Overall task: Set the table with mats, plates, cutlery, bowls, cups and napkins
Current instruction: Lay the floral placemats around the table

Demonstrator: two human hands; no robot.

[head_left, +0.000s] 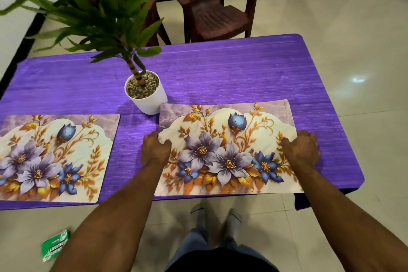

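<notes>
Both hands on the right-hand mat at the worktop's near edge.

We find the left hand (pixel 155 150) and right hand (pixel 303 150) with fingers curled, pinching the two short edges of a rectangular floral-printed place mat (pixel 225 150) lying flat between them on the purple-clothed worktop (pixel 220 77). Beyond the left fingers stands a white potted plant (pixel 146 93), touching the mat's far corner. A second matching floral mat (pixel 53 157) lies apart, outboard of the left fingers.
</notes>
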